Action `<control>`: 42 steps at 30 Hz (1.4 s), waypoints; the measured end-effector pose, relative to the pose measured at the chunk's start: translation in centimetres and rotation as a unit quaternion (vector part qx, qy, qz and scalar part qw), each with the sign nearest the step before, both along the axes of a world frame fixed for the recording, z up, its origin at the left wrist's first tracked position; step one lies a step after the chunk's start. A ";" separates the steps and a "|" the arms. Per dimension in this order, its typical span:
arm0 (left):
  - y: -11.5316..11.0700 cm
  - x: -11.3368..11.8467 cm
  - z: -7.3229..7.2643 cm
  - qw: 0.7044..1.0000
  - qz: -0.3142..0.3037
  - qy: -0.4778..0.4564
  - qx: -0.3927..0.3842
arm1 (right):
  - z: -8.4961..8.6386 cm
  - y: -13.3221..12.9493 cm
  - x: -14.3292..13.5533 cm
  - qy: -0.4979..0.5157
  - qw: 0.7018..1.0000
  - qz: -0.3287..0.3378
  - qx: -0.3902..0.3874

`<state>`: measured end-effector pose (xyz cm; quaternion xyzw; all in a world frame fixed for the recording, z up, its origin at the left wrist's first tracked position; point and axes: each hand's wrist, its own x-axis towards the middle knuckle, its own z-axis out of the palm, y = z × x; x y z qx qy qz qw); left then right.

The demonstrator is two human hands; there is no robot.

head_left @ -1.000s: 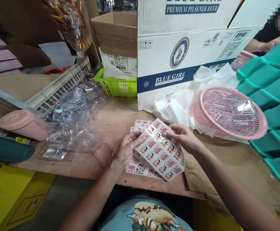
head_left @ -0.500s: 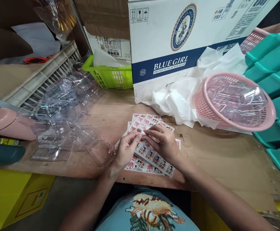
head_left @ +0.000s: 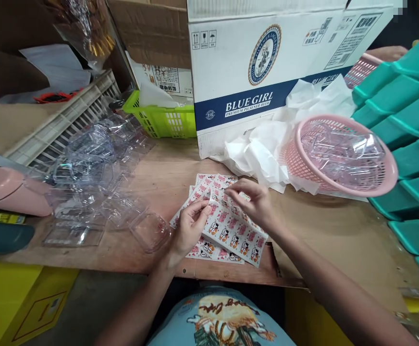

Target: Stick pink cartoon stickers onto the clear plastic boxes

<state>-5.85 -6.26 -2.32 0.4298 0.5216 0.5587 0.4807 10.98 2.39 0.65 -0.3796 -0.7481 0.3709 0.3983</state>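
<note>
The top sheet (head_left: 240,235), thin smooth paper printed in rows of cartoon cats and pink motifs, overlaps more patterned sheets (head_left: 200,251) before the person. Its straight near edge slants rightward toward the body; the right hand covers too much to judge its long axis. The left hand (head_left: 191,223) pinches its raised white edge. The right hand (head_left: 251,202) hovers above, fingers curled narrow; whether they grip anything, I cannot tell. The worn wooden surface (head_left: 169,166) carries glossy clear plastic cases (head_left: 87,168), crumpled white paper (head_left: 262,151), a round perforated pink basket (head_left: 391,175) and a printed cardboard carton (head_left: 234,57). Ribbed teal bins (head_left: 416,156) stack at right.
</note>
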 end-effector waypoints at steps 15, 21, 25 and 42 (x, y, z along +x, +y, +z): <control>-0.1 0.9 0.5 0.999 0.018 -0.031 -0.002 | -0.6 -1.6 -1.2 -0.048 0.993 0.057 0.092; -0.1 0.8 -0.6 0.998 -0.001 -0.056 -0.028 | -1.5 -0.2 -1.3 0.064 0.995 -0.024 -0.077; -0.3 0.1 -1.6 0.989 0.072 0.129 0.017 | -1.0 1.6 -0.1 0.129 0.984 -0.099 -0.076; 2.1 2.0 1.9 0.890 -0.079 -0.445 -0.062 | -0.7 -2.9 1.5 -0.055 0.979 0.049 0.190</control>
